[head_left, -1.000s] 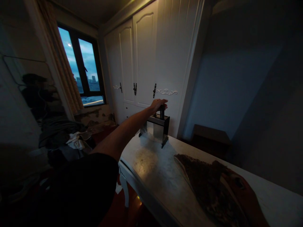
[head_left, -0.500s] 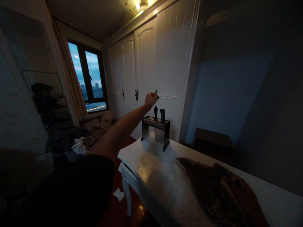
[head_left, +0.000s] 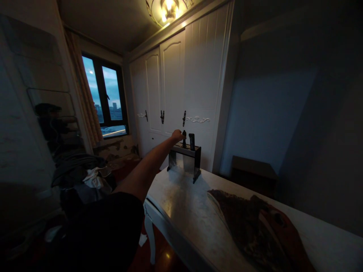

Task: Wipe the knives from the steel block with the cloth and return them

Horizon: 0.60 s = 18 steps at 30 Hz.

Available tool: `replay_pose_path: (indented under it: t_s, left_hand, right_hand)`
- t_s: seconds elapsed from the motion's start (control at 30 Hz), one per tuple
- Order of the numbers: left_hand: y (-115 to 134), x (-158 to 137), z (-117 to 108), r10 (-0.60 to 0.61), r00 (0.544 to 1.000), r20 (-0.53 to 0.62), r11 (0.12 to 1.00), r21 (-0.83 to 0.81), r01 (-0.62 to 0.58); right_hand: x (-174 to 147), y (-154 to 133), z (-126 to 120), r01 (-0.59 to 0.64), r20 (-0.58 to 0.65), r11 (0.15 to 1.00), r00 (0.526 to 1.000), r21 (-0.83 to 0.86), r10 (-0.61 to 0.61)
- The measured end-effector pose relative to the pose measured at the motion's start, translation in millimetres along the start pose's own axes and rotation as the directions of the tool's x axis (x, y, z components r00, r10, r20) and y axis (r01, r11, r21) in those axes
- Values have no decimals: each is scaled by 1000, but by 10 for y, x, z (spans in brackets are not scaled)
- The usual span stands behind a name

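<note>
My left hand (head_left: 177, 135) reaches out at the end of a black-sleeved arm. Its fingers are bent and closed at the dark handle of a knife (head_left: 184, 140), which stands upright in a knife holder (head_left: 185, 150). A second knife (head_left: 192, 142) with a thicker black handle rises just to the right. Under the holder's dark top bar, a pale broad blade shows between the side legs. The holder rests near the far end of a white table (head_left: 184, 204). My right hand is out of sight.
A brown patterned cloth or bag (head_left: 255, 223) lies on the near right of the table. White wardrobe doors (head_left: 172, 83) stand behind the holder. A dark low cabinet (head_left: 253, 168) is against the right wall. Clothes (head_left: 85, 173) are piled at the left, below the window (head_left: 109, 90).
My left hand has come down from above the knife holder to the left knife's handle. Both knives remain upright in the holder. The view has shifted slightly.
</note>
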State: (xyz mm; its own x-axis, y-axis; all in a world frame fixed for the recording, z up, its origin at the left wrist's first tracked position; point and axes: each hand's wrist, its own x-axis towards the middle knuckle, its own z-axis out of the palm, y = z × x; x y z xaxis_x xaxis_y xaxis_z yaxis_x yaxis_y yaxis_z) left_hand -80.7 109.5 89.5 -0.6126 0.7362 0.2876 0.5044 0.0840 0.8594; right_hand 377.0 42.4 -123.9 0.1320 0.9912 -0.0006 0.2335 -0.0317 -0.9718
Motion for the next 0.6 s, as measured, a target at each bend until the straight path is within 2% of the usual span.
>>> replay_pose_path:
  t_s: [0.4,0.6]
  left_hand:
    - [-44,-58,40,7,995,95,995,94,-16]
    - [-21,-104,22,33,995,97,991,126,-45]
  right_hand:
    - [31,27,7,47,-35,998,998,41,-45]
    - [-31,-57,6,-32,2,999,999,7,32]
